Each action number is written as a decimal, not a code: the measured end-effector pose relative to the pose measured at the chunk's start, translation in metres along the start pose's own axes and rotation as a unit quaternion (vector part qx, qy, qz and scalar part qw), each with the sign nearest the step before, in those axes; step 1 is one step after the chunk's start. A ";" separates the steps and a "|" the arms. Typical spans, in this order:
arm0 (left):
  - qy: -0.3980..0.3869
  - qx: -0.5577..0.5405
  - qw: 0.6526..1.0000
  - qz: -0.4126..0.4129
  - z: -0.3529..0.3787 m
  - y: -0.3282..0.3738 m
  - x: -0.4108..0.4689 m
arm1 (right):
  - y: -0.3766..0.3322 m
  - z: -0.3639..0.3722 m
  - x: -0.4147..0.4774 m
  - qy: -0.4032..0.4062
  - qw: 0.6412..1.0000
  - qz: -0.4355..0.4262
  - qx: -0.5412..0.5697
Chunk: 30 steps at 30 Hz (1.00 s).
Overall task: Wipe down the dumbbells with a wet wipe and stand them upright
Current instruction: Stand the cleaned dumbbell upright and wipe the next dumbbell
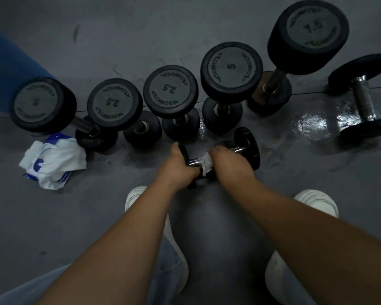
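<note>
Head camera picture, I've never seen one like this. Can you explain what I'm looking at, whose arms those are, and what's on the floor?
This is one picture from a camera worn on a person's head and looking down, so the two bare arms belong to the wearer. The left hand grips one end of a small dumbbell turned sideways. The right hand holds a white wet wipe round its metal handle. Beyond them, on the grey floor, a row of five dumbbells stands upright, marked 5, 2.5, 2.5, 5 and 7.5. A sixth dumbbell lies on its side at the right. A white and blue wipe packet lies at the left.
</note>
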<state>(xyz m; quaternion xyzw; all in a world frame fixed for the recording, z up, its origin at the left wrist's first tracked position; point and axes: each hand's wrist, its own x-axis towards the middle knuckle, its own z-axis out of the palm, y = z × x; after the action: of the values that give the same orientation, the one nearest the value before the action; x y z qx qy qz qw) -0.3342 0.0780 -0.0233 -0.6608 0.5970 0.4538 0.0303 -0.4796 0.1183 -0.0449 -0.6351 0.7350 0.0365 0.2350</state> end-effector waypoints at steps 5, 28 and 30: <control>-0.004 0.040 0.999 0.005 0.000 -0.002 0.005 | 0.002 -0.004 0.016 -0.100 0.995 0.002 0.008; 0.056 0.077 0.995 0.025 0.016 -0.004 -0.012 | -0.001 0.014 -0.048 -0.054 0.998 0.022 -0.004; 0.071 0.075 0.994 0.025 0.018 -0.004 -0.018 | -0.001 0.016 -0.047 -0.065 0.998 -0.007 0.018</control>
<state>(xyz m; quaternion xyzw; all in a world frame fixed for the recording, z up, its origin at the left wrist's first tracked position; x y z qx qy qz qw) -0.3383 0.1035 -0.0241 -0.6720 0.6464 0.3604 0.0256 -0.4701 0.1666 -0.0412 -0.6325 0.7139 0.0632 0.2939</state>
